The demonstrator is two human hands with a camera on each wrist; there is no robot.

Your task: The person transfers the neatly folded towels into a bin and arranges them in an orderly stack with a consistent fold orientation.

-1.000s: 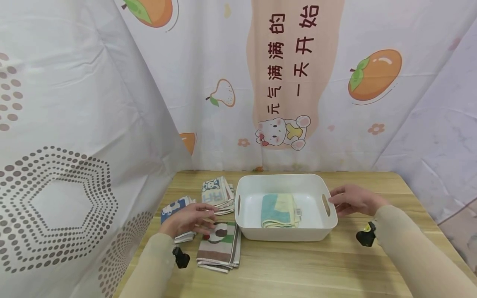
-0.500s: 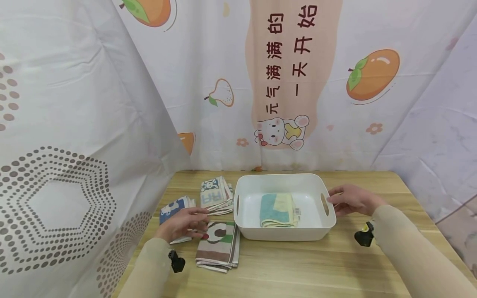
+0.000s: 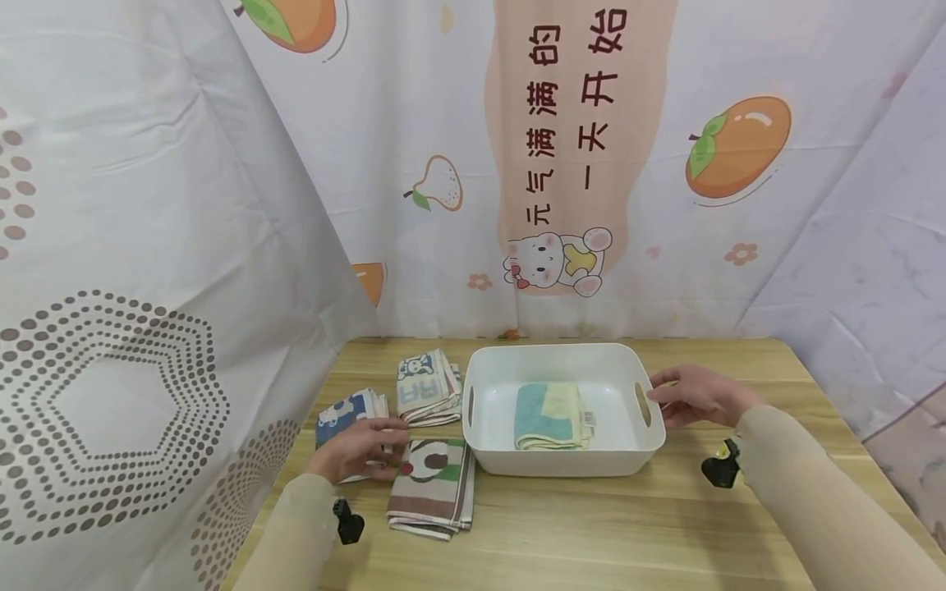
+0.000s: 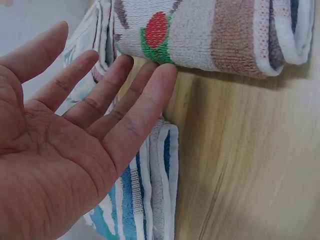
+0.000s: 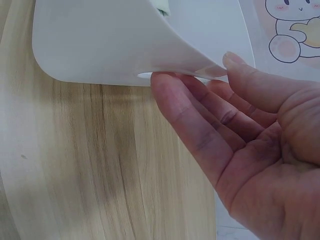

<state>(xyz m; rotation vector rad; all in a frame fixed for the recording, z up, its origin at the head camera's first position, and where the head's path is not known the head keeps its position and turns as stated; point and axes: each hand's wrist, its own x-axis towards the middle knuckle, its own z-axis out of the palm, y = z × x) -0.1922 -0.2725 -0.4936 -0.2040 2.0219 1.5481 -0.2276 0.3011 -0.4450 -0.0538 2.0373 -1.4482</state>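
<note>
My left hand (image 3: 362,451) hovers palm-side toward the towels, its fingers stretched and slightly spread. The fingertips are at the left edge of a folded brown, white and green towel (image 3: 432,502); whether they touch it I cannot tell. Partly under that hand lies a folded blue-and-white towel (image 3: 342,414). My right hand (image 3: 698,394) holds the right end of a white plastic basket (image 3: 565,465) at its handle slot, thumb by the rim and fingers against the outer wall. Inside the basket lies a folded teal-and-yellow towel (image 3: 547,417).
Behind the brown towel, a folded beige-and-blue towel (image 3: 424,390) lies left of the basket. Everything stands on a wooden table (image 3: 576,533). Printed curtains (image 3: 436,271) hang along the table's back and left side.
My left hand has drawn back a little to the left and lower, off the brown towel's printed picture toward its edge. My right hand stays at the basket's end.
</note>
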